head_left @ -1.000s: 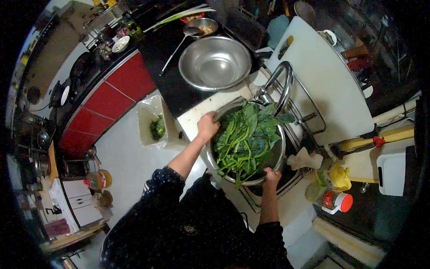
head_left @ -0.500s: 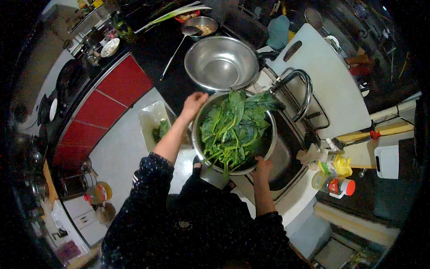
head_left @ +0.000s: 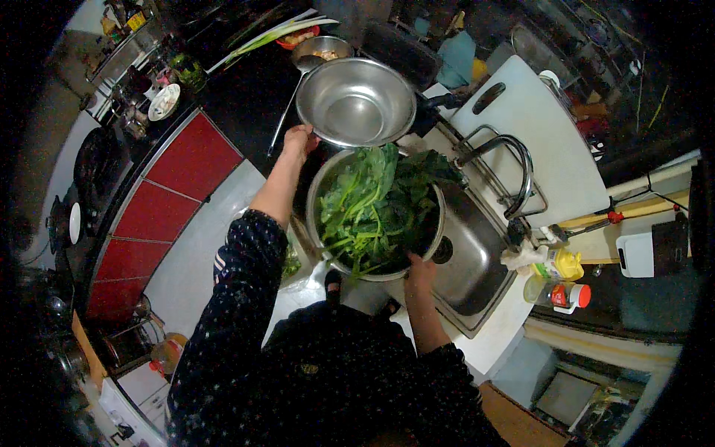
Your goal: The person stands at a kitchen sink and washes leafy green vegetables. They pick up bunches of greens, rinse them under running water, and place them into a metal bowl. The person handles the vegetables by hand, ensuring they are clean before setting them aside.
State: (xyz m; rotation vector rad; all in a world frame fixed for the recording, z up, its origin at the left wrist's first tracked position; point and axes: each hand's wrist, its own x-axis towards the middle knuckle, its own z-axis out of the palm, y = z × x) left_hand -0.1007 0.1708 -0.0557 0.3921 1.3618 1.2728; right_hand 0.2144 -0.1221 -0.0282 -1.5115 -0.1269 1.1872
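A round steel basin (head_left: 316, 257) heaped with leafy greens (head_left: 376, 201) stands at the left edge of the sink, long leaves spilling over its far rim. My right hand (head_left: 420, 270) grips its near right rim, fingers on the inner side. Just beyond it is a second, empty steel basin (head_left: 356, 108). At that basin's near left rim my left hand (head_left: 300, 139) is closed, its fingertips on the edge. A long-handled ladle (head_left: 287, 112) lies left of the empty basin.
The sink (head_left: 477, 261) lies to the right, with a curved faucet (head_left: 527, 167) over it and a white cutting board (head_left: 536, 134) behind. Bottles (head_left: 570, 294) stand on the right counter. Red cabinets (head_left: 160, 208) line the left. Spring onions (head_left: 268, 41) and a small bowl (head_left: 320, 51) lie at the back.
My left hand has moved from beside the greens' basin forward to the empty basin's rim. The basin of greens has shifted left, uncovering more of the sink and its drain.
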